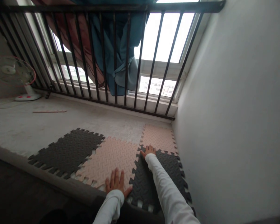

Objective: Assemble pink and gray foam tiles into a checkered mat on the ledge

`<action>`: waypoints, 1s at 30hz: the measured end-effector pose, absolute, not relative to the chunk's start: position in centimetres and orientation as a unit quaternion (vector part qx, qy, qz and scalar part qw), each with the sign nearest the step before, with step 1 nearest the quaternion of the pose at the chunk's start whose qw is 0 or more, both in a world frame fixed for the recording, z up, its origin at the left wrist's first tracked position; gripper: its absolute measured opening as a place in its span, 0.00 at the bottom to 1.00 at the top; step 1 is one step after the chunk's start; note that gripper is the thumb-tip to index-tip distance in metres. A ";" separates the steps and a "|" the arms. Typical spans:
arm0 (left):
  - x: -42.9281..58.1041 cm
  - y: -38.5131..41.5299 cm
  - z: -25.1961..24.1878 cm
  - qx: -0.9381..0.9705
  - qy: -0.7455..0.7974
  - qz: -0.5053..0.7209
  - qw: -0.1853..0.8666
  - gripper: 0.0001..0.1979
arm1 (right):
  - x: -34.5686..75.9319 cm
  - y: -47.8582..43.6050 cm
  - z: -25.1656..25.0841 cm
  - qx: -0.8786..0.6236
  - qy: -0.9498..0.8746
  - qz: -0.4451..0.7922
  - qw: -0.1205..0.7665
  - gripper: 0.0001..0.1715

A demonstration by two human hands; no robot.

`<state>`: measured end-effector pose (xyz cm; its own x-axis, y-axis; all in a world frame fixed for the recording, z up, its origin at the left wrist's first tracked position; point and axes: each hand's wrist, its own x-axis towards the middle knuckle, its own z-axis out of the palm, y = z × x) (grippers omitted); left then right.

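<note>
The left hand (116,185) is resting on a pink foam puzzle tile (112,158), fingers spread wide and gripping nothing — the right hand (149,151), fingers slightly parted and likewise gripping nothing, is lying on the adjoining charcoal foam puzzle tile (171,168). Both are sitting on the pale ledge (102,118) near the white wall (235,109).

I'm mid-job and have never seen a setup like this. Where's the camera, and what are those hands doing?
There is no machine: a person works with two bare hands, white sleeves showing. The one picture comes from a camera on their head, looking forward and down. Puzzle-edged mats lie on the pale floor: a left dark mat, near pink mat, right dark mat and far pink mat. The left hand rests spread on the near pink mat's near end; the right hand is at the right dark mat's far-left corner. Neither grips anything.
</note>
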<state>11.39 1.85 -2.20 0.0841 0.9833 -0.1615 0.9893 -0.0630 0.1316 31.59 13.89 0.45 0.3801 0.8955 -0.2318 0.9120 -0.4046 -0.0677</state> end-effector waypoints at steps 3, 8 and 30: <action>11.4 1.9 -2.3 0.730 0.676 -0.010 0.102 0.34 | 34.0 13.2 0.6 0.855 0.508 -0.102 0.025 0.38; 11.4 1.9 -2.8 0.729 0.678 -0.013 0.093 0.35 | 39.0 9.2 -1.4 0.921 0.381 0.077 0.009 0.45; 3.5 7.0 2.4 0.766 0.624 -0.069 0.135 0.23 | 41.0 10.0 -5.4 0.877 0.462 0.130 0.030 0.35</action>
<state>3.47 6.98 2.41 0.2107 0.9380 -0.2752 0.9755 -0.1836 0.1212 41.00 9.98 -5.44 0.5399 0.8177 0.1997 0.8022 -0.5717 0.1721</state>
